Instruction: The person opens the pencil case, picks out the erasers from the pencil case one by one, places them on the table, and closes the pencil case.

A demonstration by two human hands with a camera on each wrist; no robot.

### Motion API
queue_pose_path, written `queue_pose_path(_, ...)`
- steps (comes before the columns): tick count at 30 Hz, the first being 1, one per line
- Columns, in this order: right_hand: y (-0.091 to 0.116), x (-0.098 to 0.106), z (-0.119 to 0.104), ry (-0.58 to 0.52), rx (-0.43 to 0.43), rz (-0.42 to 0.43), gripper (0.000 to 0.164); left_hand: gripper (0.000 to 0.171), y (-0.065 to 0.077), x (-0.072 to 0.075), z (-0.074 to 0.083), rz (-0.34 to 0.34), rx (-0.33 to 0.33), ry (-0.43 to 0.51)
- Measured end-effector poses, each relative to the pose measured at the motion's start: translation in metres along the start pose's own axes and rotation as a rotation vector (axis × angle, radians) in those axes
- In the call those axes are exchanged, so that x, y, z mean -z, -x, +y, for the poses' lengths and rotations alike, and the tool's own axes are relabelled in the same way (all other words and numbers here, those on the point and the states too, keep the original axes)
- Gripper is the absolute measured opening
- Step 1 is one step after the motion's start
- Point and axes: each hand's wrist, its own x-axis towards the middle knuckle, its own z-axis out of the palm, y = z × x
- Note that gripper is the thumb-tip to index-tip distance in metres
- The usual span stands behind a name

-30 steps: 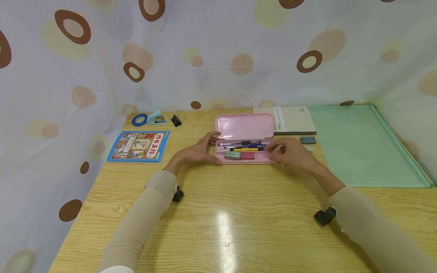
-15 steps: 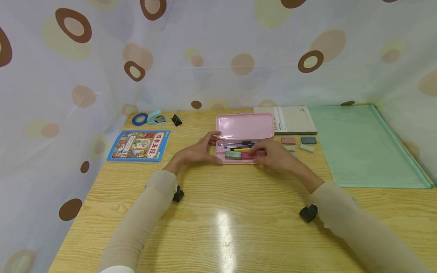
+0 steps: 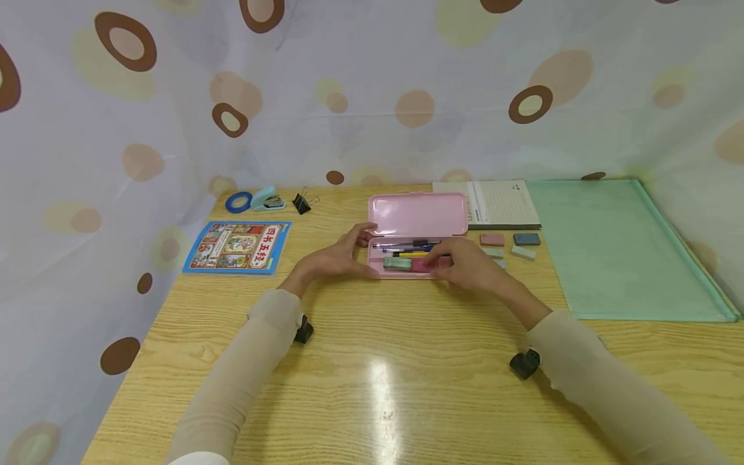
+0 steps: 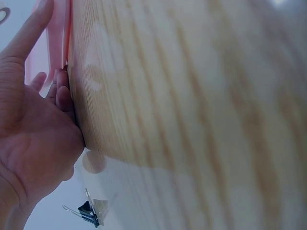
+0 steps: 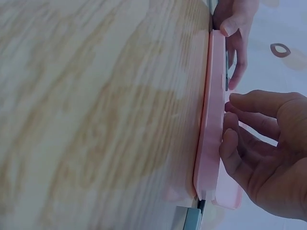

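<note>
An open pink pencil case [image 3: 417,216] lies on the table in the head view, its lid tipped back. My left hand [image 3: 336,258] grips its left end, thumb at the front corner and fingers at the back. My right hand [image 3: 472,265] reaches in over the front wall, and its thumb and fingertips pinch a pink eraser [image 3: 420,265] inside. Left of that sits a green eraser [image 3: 398,263]. Behind them lie several pens, among them a yellow one [image 3: 409,254]. In the right wrist view the case's wall [image 5: 211,120] hides the eraser.
Several small blocks like erasers lie right of the case, including a red one [image 3: 492,239] and a dark blue one [image 3: 526,239]. Notebooks [image 3: 506,203] and a green mat [image 3: 633,252] are beyond. A booklet [image 3: 238,248], tape [image 3: 238,202], stapler [image 3: 268,199] and binder clip [image 3: 301,203] stand left.
My right hand has moved left from the case's right end to the pink eraser inside, uncovering the small blocks on the table. My left hand has stayed on the case.
</note>
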Motion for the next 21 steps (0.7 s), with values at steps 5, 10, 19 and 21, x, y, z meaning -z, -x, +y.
queue_pose_path(5,0.002,0.0,-0.002,0.02,-0.009,-0.007,0.022,0.103,0.001,0.0,0.001,-0.001,0.004,0.001)
queue_pose_path(10,0.0,-0.002,-0.003,-0.002,-0.018,0.006,0.019,0.103,0.001,0.0,0.001,-0.002,0.006,0.001)
queue_pose_path(19,-0.004,-0.015,-0.004,0.028,-0.039,0.105,0.014,0.104,0.0,0.0,0.0,-0.003,0.004,-0.001)
queue_pose_path(21,-0.006,-0.017,-0.005,0.055,-0.031,0.116,0.014,0.104,0.0,0.0,0.0,-0.003,0.003,0.001)
